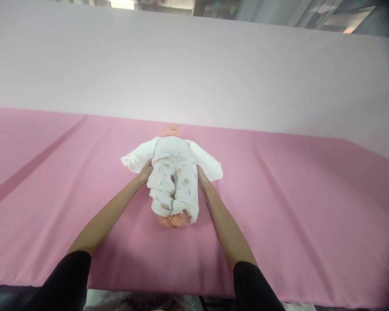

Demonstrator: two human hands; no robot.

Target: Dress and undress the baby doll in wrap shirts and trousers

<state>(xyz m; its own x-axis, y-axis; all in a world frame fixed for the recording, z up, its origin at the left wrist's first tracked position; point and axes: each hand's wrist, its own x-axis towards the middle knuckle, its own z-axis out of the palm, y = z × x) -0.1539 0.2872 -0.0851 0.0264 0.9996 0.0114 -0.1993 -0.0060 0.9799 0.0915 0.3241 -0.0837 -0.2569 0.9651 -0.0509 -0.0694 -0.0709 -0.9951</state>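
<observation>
A baby doll (173,172) lies on its back on a pink sheet (278,207), head away from me and bare feet (175,221) towards me. It wears a white top and white printed trousers (174,185). My left hand (145,171) grips the trousers at the doll's left hip side. My right hand (201,176) grips them at the other side of the waist. Most of each hand's fingers are hidden under the cloth.
The pink sheet covers a wide flat surface, with a pale lilac cloth (194,73) beyond it. The near edge (149,289) of the surface runs just below my elbows. Blurred room fittings (278,13) show at the top.
</observation>
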